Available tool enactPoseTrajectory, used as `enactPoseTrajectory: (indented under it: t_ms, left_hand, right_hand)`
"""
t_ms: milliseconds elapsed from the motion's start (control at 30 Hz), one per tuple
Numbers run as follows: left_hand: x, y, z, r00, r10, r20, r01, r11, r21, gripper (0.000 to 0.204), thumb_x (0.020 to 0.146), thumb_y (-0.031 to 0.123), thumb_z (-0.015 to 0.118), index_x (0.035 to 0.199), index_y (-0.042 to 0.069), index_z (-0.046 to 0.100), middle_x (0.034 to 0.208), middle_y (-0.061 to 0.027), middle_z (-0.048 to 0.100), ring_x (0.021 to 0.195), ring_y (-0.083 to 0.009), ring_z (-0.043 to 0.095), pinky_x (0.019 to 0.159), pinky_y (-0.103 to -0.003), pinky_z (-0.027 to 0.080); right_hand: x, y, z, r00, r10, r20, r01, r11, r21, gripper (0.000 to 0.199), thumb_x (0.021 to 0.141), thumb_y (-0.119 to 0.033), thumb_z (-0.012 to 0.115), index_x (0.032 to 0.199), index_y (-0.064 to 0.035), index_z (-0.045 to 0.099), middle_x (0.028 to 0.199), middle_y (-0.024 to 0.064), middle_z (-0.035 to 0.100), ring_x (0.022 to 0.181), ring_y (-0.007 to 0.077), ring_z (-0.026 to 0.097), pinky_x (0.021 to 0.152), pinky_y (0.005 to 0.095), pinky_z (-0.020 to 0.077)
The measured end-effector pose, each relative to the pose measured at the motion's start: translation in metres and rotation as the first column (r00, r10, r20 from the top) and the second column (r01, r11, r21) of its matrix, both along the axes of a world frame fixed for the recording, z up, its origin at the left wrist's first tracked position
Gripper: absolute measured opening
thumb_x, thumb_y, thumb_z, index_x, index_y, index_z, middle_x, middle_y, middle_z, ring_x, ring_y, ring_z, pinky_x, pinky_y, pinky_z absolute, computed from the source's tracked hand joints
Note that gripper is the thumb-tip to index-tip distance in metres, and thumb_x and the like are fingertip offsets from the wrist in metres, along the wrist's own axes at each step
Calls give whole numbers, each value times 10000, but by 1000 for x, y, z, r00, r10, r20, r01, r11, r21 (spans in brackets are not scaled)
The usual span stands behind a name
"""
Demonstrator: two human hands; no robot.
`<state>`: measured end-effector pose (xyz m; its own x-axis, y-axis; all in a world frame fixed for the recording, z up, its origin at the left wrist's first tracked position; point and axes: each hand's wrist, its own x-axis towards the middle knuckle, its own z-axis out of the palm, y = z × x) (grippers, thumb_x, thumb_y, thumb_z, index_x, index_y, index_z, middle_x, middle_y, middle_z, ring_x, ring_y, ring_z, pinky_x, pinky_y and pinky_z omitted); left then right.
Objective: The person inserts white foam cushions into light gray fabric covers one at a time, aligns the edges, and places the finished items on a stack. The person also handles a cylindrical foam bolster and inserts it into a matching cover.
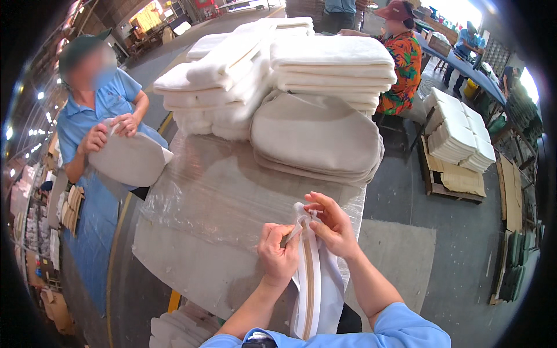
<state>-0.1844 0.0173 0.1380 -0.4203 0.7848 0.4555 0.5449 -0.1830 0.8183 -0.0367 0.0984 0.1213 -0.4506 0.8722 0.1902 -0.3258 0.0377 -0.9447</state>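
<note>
A pale cushion cover with a tan zipper down its white edge hangs from the table's front edge toward my body. My left hand is closed on the fabric beside the zipper's upper end. On the other side, my right hand grips the top of the same cover between thumb and curled fingers. What lies right at its fingertips is too small to make out. Just beyond my hands, a stack of grey-beige rounded covers rests on the table.
The table has plastic film over it. Tall piles of white padding stand at its far side. A co-worker at the left holds a similar grey cover. White stacks sit on a pallet at the right.
</note>
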Motion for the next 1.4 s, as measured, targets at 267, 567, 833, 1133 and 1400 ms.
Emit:
enactPoseTrajectory:
  t_ms: [267,567,833,1133,1400]
  left_hand:
    - [1,5,13,997,-48,-60,48,999,3,84,920,67,804,916,31,728,879,-93,653,736,-218,648,651,-357,532]
    - [-56,14,-115,384,100,918,415,869,-268,434,1149,448,430,1155,103,692,938,-39,711,865,-140,663,813,-297,539]
    - [32,-25,-113,80,255,964,781,585,-220,550,1129,530,393,1064,73,691,838,-84,685,729,-185,650,662,-343,544]
    - [16,-10,-148,-204,206,957,830,555,57,562,1125,534,391,1022,66,686,849,-115,692,765,-224,673,674,-371,560]
    - [-39,44,-158,-399,-22,917,738,586,335,575,1121,537,389,984,61,681,859,-143,698,798,-260,694,684,-396,573]
  right_hand:
    - [4,32,29,877,26,479,-247,881,404,315,917,-90,735,1232,-88,747,1294,99,702,1051,253,689,896,378,557]
    - [-14,-18,14,938,-280,205,161,874,459,191,984,-211,671,874,-71,740,1020,69,761,922,245,646,873,369,494]
    - [8,-38,26,947,-319,22,254,791,557,238,1021,-300,671,893,-122,764,1033,25,773,827,196,613,775,334,461]
    - [5,-35,20,970,-242,-16,212,815,539,226,1021,-274,668,886,-118,761,1027,31,777,705,194,562,655,328,439]
    - [-16,-35,21,987,-129,-95,159,846,509,173,956,-137,670,851,-105,804,996,52,799,699,179,584,623,355,378]
